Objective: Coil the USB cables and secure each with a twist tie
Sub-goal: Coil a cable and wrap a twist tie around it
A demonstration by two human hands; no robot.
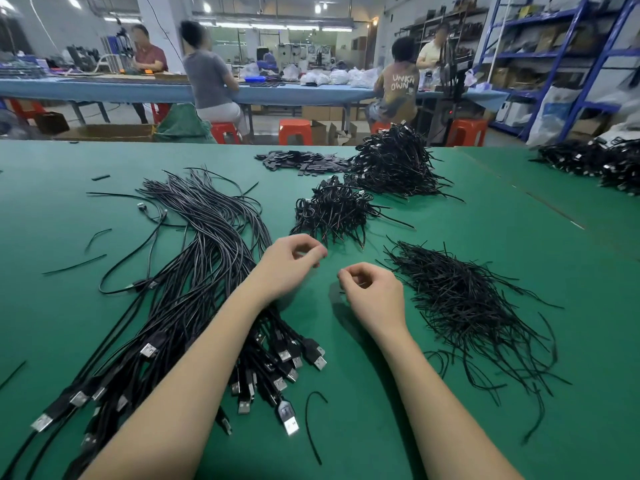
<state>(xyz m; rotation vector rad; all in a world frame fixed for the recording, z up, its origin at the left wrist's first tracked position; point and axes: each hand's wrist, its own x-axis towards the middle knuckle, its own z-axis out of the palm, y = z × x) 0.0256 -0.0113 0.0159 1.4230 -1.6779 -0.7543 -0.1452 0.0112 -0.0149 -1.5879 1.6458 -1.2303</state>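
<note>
— so, what's the biggest thing there?
— the green table [450, 393], and most of it is covered in black wire. on the left lies a long sheaf of loose usb cables [194, 278], their metal plugs fanned out toward the near edge.
— and the left forearm?
— it lies across that sheaf, over the plug end.
— what's further back?
— a tall heap of coiled cables [391, 164] at the far middle, and a smaller heap [332, 209] just in front of it. behind them a scatter of flat dark strips [301, 161]. more black bundles [595, 164] sit at the far right.
— twist ties?
— a loose pile of thin black ties [474, 306] on the right, close to the right hand. one single tie [310, 424] lies curved on the mat between the forearms.
— now the hands.
— the left hand [287, 265] hovers near the small heap, fingers curled in with thumb and fingertips drawn together. the right hand [374, 296] is curled the same way, just beside it. whether either pinches a tie, i cannot tell; nothing shows plainly between the fingers.
</note>
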